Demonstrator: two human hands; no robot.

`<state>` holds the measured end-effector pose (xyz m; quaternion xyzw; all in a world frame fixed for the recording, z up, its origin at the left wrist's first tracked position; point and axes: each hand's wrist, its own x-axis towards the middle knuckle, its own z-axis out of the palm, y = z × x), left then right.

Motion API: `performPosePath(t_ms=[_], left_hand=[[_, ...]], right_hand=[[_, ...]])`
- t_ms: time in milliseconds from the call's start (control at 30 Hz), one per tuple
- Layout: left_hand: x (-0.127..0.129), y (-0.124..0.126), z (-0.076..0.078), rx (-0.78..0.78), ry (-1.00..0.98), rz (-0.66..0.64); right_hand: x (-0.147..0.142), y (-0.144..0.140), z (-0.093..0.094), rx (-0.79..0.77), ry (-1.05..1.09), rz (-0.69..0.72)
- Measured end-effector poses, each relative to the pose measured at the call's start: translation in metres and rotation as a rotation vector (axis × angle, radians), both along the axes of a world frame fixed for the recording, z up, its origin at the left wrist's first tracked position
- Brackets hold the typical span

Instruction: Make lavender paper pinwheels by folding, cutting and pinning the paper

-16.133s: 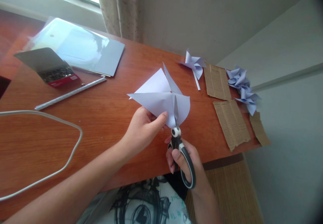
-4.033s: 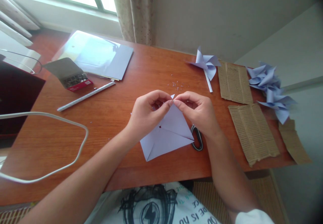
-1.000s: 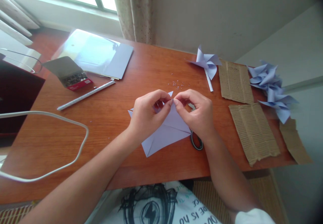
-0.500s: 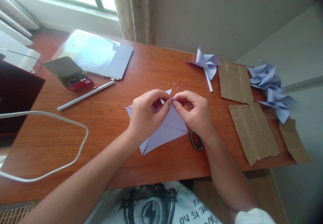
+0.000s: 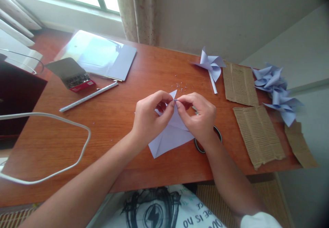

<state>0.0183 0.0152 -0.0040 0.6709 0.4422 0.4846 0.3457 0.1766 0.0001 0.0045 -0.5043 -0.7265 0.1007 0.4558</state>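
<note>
both hands [image 5: 174, 118] still pinching paper [image 5: 171, 137] tip, paper shifted right, scissors [image 5: 207, 140] handle more visible

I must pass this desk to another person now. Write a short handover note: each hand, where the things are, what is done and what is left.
Left hand: fingertips pinch a corner of the pale paper sheet at its middle.
Right hand: pinches the same spot from the other side; both hands meet over the sheet.
Scissors: lying on the table, partly under the right wrist.
Box of pins and paper stick: far left.
Done: one pinwheel on a stick and a heap of pinwheel heads at the right edge; sheet is cut.
Left: the sheet's other corners lie flat, no stick on it.
</note>
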Motion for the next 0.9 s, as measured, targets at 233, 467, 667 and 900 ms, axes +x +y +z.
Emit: performPosePath(t_ms=[233, 467, 667, 900], left_hand=[[-0.0013, 0.0012, -0.0003, 0.030, 0.027, 0.007], [-0.0023, 0.0001, 0.0031, 0.043, 0.039, 0.028], [-0.0010, 0.0002, 0.0038, -0.006, -0.006, 0.030], [0.0011, -0.0009, 0.0001, 0.058, 0.027, 0.029]], right_hand=[[0.0012, -0.0002, -0.0014, 0.081, -0.108, -0.009], [-0.0002, -0.0010, -0.0050, 0.201, -0.188, 0.006], [-0.0003, -0.0021, -0.0051, 0.262, -0.247, -0.022], [0.0020, -0.0026, -0.0057, 0.263, -0.268, -0.082]])
